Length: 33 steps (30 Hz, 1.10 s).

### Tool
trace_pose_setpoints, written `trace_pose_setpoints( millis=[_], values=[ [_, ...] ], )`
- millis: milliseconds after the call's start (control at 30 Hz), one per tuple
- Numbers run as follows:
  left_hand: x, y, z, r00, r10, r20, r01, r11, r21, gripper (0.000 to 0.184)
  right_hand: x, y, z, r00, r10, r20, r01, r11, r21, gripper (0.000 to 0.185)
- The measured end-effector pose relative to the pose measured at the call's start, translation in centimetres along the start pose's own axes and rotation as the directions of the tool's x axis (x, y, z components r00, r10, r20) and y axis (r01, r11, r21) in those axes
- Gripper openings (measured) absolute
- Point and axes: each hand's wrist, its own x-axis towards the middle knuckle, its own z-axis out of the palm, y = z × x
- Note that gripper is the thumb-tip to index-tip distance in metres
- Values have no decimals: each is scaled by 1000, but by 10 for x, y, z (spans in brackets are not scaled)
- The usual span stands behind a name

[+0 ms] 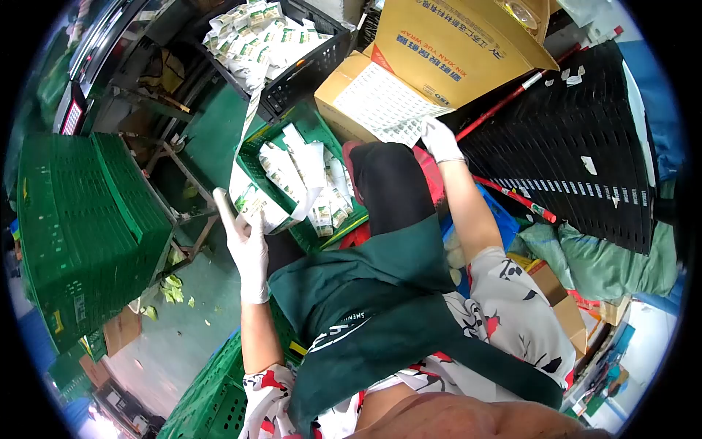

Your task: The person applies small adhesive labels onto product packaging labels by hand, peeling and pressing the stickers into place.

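To the left of the packet-filled green crate (342, 233), the gloved left hand (247, 249) grasps a strip of printed packets (267, 212), a black crate (296, 84) stands beyond that green crate, and to its right the gloved right hand (442, 140) pinches a printed sheet (384, 101) at an open cardboard box (338, 117).

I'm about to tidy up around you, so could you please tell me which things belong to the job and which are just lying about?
In use, it seems:
- printed strip, in the left hand
- label sheet, in the right hand
- cardboard box
- black crate

Apparently lying about:
- stacked green crates
- red-and-white pole
- leaf scraps
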Motion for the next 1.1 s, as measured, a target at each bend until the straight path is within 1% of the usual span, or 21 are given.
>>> trace_pose_setpoints(
  millis=[33,67,100,167,200,267,300,333,367,467,500,567,633,700,733,767,800,867,900,933,1100],
  values=[
    [1,-5,-8,994,-92,54,86,991,100,70,-2,-8,5,993,42,111,-56,990,132,12],
    [6,-23,-11,994,66,83,-78,985,154,55,-24,-15,19,948,-148,280,245,903,-354,19],
    [1,-7,-4,995,-44,91,30,988,152,39,-71,-28,38,836,-213,506,536,514,-670,27],
    [-5,5,4,974,-193,119,170,970,175,27,-139,-30,66,652,-185,735,734,-88,-673,35],
    [-8,3,8,960,-213,181,186,970,156,27,-162,-26,73,608,-236,758,750,-143,-646,35],
    [-12,1,15,911,-280,304,251,959,130,32,-217,-13,87,622,-269,735,783,188,-593,30],
    [-13,-2,18,873,-325,365,301,946,122,36,-253,-4,94,677,-222,702,683,544,-487,26],
    [-11,-11,19,819,-336,465,352,934,56,49,-286,7,98,714,-150,683,475,821,-316,22],
    [-12,-7,27,781,-323,534,438,893,-101,67,-312,20,98,728,-64,683,188,976,-108,19],
    [-7,-34,30,743,-404,533,634,679,-369,94,-359,54,84,722,95,685,268,875,-404,20],
    [-11,-6,42,833,-433,344,552,678,-485,94,-369,64,76,686,144,714,281,852,-441,19],
    [1,-16,30,823,-295,485,566,482,-669,78,-372,80,57,627,282,726,367,716,-594,29],
    [11,-23,24,863,-257,435,494,612,-618,62,-378,79,60,439,91,894,803,406,-436,46],
    [9,-19,16,898,-241,367,424,696,-580,48,-375,82,50,310,172,935,918,203,-342,59],
    [7,-17,12,914,-245,323,394,722,-569,43,-370,75,46,277,291,916,956,12,-293,60],
    [3,-12,9,926,-252,280,370,745,-555,39,-369,60,43,290,285,914,956,-127,-264,59],
    [-1,-6,4,921,-278,273,387,743,-547,37,-348,48,43,469,179,865,882,-44,-470,49],
    [-2,-8,-9,959,-217,182,280,819,-501,22,-306,24,43,762,-59,645,633,278,-723,31],
    [-5,-12,-17,968,-188,166,245,854,-459,20,-287,5,44,600,-238,764,779,392,-490,23],
    [-18,26,-3,971,-213,104,237,862,-449,19,-286,-12,57,651,-270,709,701,573,-426,23],
    [-33,22,-17,977,-115,181,152,965,-212,22,-326,-8,129,572,-52,819,641,651,-407,39]
  ],
)
